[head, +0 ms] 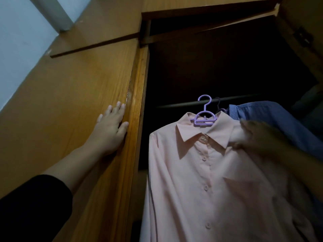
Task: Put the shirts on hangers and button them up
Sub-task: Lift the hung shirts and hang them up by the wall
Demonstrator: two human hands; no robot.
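A pink buttoned shirt (206, 180) hangs on a purple hanger (204, 117), whose hook sits over the dark wardrobe rail (178, 104). My right hand (257, 135) grips the shirt's right shoulder beside the collar. Behind it hangs a blue striped shirt (272, 116) on a dark hanger. My left hand (111, 126) lies flat with straight fingers against the wooden wardrobe door (70, 102), near its edge.
The wardrobe opening (218, 67) is dark inside, with a wooden frame on top and another door at the far right (304, 37). A pale wall and a white pipe (50, 13) fill the upper left.
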